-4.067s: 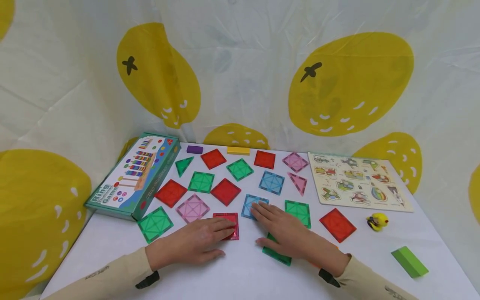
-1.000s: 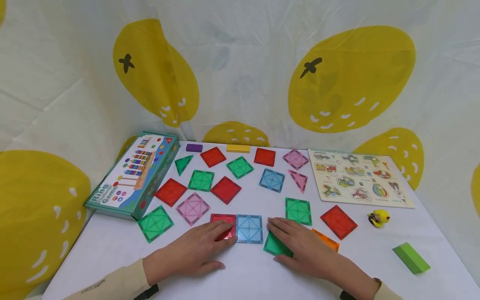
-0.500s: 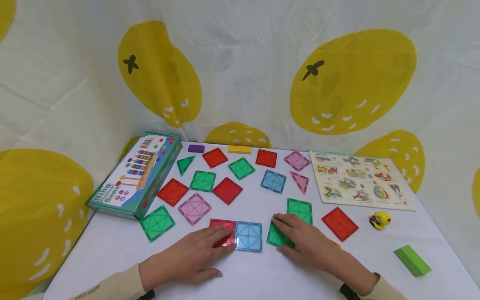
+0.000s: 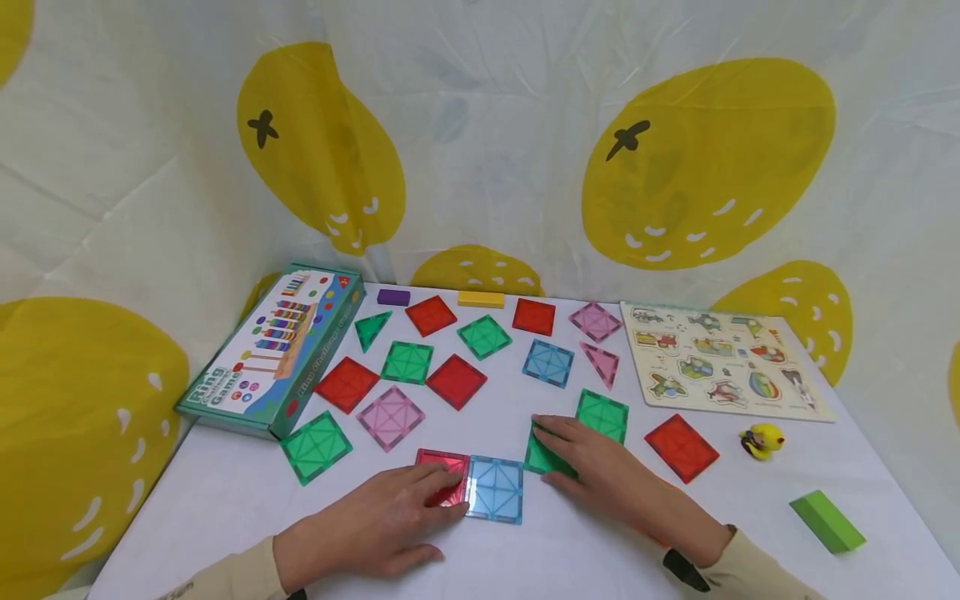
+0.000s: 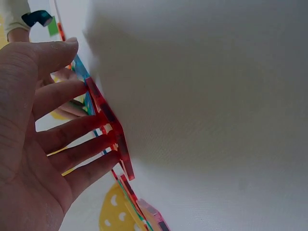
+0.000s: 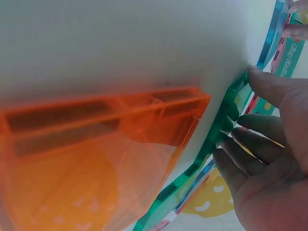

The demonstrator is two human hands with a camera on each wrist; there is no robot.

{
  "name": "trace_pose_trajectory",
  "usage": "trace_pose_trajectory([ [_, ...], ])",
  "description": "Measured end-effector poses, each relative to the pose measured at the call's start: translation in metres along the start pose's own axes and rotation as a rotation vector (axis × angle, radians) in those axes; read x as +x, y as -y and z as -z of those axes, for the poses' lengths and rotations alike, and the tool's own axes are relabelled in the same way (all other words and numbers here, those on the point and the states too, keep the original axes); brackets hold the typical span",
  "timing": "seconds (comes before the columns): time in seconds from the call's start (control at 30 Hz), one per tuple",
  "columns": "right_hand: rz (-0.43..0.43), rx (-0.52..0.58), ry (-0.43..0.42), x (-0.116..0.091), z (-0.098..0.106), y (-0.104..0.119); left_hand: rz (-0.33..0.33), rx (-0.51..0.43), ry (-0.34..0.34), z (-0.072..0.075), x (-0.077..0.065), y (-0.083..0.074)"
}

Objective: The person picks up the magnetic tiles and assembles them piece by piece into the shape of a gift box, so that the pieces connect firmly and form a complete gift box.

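My left hand (image 4: 378,518) rests its extended fingertips on a pinkish-red square magnetic tile (image 4: 435,461). Edge to edge with that tile, on its right, lies a light blue square tile (image 4: 497,490). The left wrist view shows the fingers nearly straight against the red tile's frame (image 5: 109,113). With its fingers laid over a green square tile (image 4: 542,458), my right hand (image 4: 600,468) partly covers it. This green tile sits just beyond the blue one, by its upper right corner. Another green tile (image 4: 604,412) lies right behind the right hand.
An orange tile (image 6: 86,168) lies under the right wrist. Several red, green, pink and blue tiles spread across the back. A game box (image 4: 273,350) stands left. On the right are a puzzle board (image 4: 720,358), a yellow duck toy (image 4: 762,440) and a green block (image 4: 827,522).
The blue tile came beside the red one; the pair then slid toward me under my left hand. My right hand went from the blue tile to the green one, which moved slightly away from me.
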State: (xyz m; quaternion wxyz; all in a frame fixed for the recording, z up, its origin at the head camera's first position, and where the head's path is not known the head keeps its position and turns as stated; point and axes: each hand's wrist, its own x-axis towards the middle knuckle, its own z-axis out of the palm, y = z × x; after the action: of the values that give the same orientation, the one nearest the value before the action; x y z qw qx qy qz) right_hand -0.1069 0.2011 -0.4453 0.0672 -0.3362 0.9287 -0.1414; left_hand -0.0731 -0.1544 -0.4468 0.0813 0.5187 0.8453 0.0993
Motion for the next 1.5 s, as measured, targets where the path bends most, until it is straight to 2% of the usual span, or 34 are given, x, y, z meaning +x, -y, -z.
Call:
trace_pose_trajectory([
  [0.4, 0.024, -0.012, -0.022, 0.022, -0.004, -0.003, -0.027, 0.013, -0.018, -0.003, 0.0, -0.003],
  [0.83, -0.035, 0.006, 0.048, 0.036, -0.014, 0.013, -0.048, 0.03, 0.001, 0.0, 0.011, -0.009],
  [1.13, -0.039, -0.006, 0.057, 0.039, -0.02, 0.026, -0.071, 0.05, -0.023, -0.004, 0.022, -0.012],
  [1.33, -0.029, -0.04, 0.064, 0.031, -0.025, 0.029, -0.071, 0.014, -0.034, -0.006, 0.023, -0.012],
  [1.5, -0.037, -0.058, 0.063, 0.024, -0.027, 0.031, -0.055, -0.007, -0.011, -0.007, 0.022, -0.014],
])
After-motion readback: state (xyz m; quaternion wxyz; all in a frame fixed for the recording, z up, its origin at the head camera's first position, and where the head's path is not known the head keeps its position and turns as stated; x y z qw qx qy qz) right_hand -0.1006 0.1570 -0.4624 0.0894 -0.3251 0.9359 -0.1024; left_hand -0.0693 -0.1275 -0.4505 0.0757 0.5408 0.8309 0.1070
